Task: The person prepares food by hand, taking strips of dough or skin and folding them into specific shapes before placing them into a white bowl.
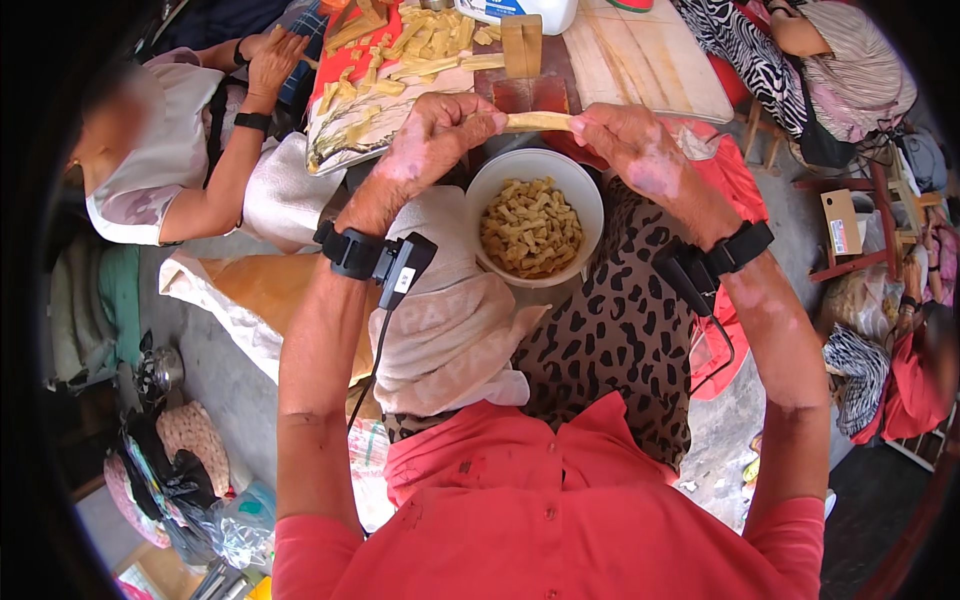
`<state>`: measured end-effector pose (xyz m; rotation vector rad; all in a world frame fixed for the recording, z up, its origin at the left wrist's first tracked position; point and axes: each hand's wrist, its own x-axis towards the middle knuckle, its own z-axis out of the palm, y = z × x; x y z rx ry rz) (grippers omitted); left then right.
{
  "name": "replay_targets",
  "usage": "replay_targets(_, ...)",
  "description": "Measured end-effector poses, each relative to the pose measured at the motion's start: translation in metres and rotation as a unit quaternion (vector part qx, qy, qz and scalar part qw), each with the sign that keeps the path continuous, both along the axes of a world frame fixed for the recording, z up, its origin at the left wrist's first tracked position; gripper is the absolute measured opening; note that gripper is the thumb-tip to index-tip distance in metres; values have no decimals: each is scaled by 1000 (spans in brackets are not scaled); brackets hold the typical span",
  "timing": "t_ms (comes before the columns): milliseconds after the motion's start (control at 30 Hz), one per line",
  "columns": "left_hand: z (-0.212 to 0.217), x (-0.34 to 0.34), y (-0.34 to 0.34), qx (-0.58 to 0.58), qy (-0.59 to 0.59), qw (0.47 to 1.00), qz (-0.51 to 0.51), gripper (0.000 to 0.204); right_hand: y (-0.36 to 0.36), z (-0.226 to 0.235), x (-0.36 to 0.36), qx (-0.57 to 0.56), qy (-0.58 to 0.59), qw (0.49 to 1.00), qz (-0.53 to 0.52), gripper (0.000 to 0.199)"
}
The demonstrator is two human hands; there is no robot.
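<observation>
Far left: a co-worker's hand (272,68) is hovering near the table edge; what its fingers are holding is too small to tell. Next, on the table (655,65), loose yellow pieces (430,42) are lying in a scatter, some short, some long. The wearer's left hand (428,135) is pinching one end of a pale yellow strip (540,121), thumb against the fingers. The strip is spanning the gap between both hands, near the table's front edge and above a white bucket (535,166), where short chunks (530,228) are piling. A wooden block (522,46) is standing on the table just beyond. To the right, the right hand (635,145) is gripping the strip's other end, thumb and fingertips closing on it.

Handling, my judgement: the strip is looking light, dry and fairly stiff, not slippery, perhaps liable to snap if bent sharply. The ends are offering the surest hold, with a thumb-and-finger pinch; hard squeezing is risking crumbs.
</observation>
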<state>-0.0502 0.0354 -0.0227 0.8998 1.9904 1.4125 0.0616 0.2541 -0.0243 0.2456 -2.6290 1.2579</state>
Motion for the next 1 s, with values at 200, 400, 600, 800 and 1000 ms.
replay_targets(200,-12,-25,17,25,-7,1000,10,20,15,-19,-27,-8,57,998,7,24)
replay_targets(400,-26,-38,26,52,15,998,25,20,25,-27,-42,59,30,998,-23,26)
replay_targets(600,-41,-41,32,24,37,998,48,20,26,-47,-41,-45,2,999,-13,28)
replay_targets(800,-44,-40,1,-6,-80,991,111,28,38,-52,4,-5,-92,991,-95,27)
replay_targets(1000,-33,-5,-11,1,-191,978,83,49,10,-50,39,-166,-127,975,-74,24)
